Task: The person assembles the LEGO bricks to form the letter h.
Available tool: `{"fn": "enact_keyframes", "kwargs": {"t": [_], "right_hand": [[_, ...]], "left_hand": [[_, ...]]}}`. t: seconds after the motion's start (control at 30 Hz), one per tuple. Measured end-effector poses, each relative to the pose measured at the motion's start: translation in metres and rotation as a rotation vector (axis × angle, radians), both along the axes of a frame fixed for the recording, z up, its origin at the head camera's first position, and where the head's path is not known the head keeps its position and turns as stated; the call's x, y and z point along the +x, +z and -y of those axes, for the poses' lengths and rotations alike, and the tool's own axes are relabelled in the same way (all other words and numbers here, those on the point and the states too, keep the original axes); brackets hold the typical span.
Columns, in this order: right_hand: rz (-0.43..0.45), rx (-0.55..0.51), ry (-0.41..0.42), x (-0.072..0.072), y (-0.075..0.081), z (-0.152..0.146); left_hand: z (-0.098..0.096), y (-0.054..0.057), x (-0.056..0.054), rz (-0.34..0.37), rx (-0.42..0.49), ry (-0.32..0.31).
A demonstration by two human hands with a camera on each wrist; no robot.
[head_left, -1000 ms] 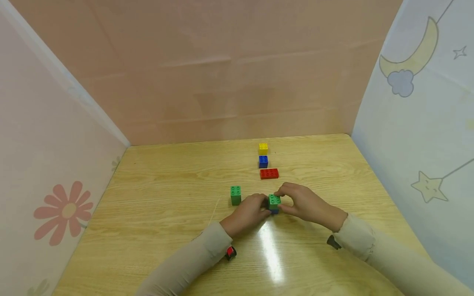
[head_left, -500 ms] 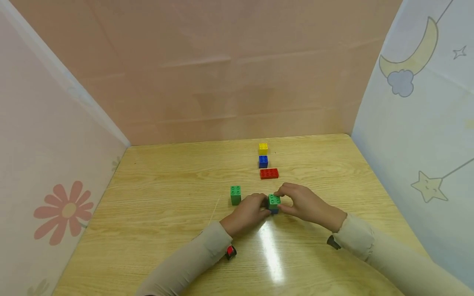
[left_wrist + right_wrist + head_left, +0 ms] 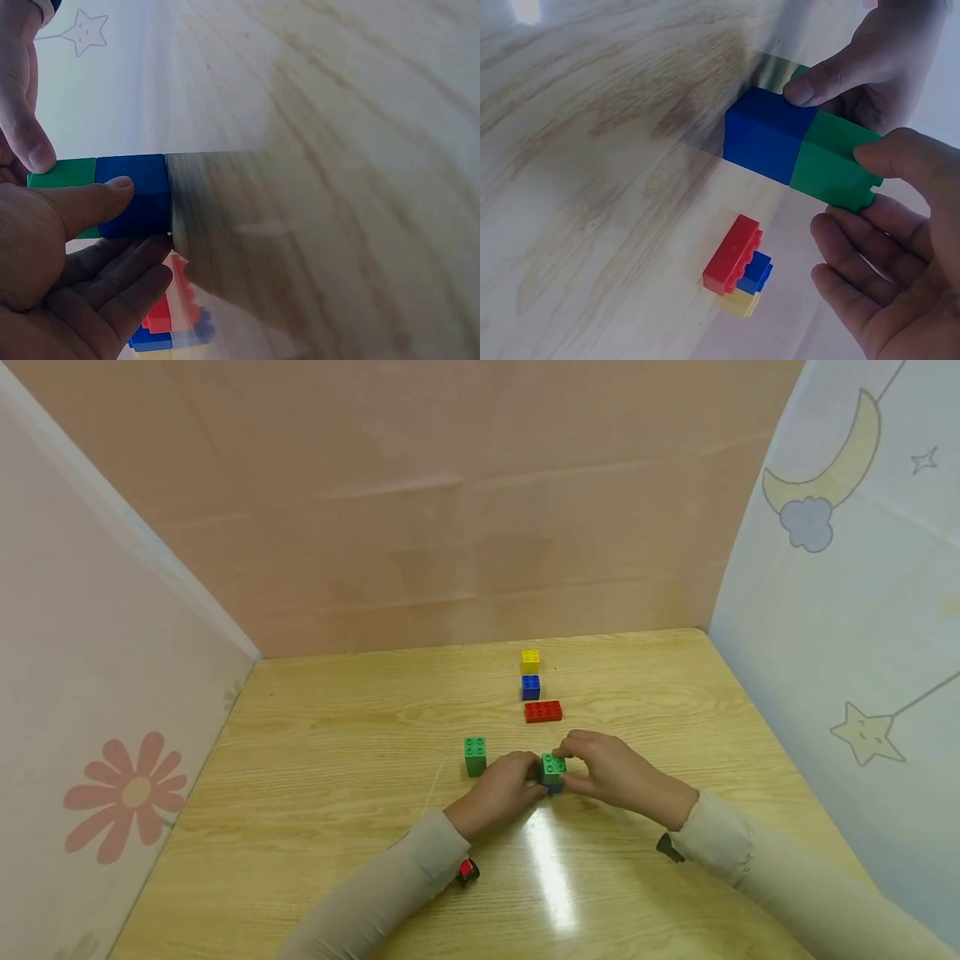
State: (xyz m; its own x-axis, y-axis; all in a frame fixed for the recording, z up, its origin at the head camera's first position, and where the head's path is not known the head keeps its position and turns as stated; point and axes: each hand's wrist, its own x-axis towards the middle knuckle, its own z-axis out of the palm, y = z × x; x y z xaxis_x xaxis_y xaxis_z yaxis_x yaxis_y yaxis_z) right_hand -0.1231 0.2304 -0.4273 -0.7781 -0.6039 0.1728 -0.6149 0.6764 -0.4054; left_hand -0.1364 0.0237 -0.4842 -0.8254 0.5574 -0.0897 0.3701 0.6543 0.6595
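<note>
Both hands are in close: the left hand (image 3: 504,789) pinches the lower blue block (image 3: 765,135) on the tabletop (image 3: 337,727), while the right hand (image 3: 611,770) grips the upper green block (image 3: 553,765), sitting on top. Left of that stack stands another green block (image 3: 476,758); farther off, a red brick (image 3: 543,712), a small blue block (image 3: 531,687) and a yellow block (image 3: 531,662) line up.

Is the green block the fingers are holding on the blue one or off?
On: the green block sits atop the blue block, with no gap showing between them in either wrist view.
</note>
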Motion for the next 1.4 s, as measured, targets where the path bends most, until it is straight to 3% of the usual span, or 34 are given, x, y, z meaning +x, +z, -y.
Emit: {"fn": "enact_keyframes", "kwargs": {"t": [0.37, 0.67, 1.1, 1.4], "right_hand": [[0.029, -0.044, 0.015, -0.003, -0.001, 0.0], [0.059, -0.063, -0.011, 0.003, -0.009, -0.005], [0.03, -0.028, -0.016, 0.0, -0.005, -0.007], [0.076, -0.029, -0.029, 0.002, -0.006, -0.007]], "left_hand": [[0.003, 0.002, -0.001, -0.019, -0.011, 0.006], [0.0, -0.002, 0.002, -0.017, -0.004, -0.002], [-0.001, -0.001, -0.001, -0.051, -0.001, -0.003], [0.001, -0.003, -0.001, -0.058, 0.005, 0.004]]}}
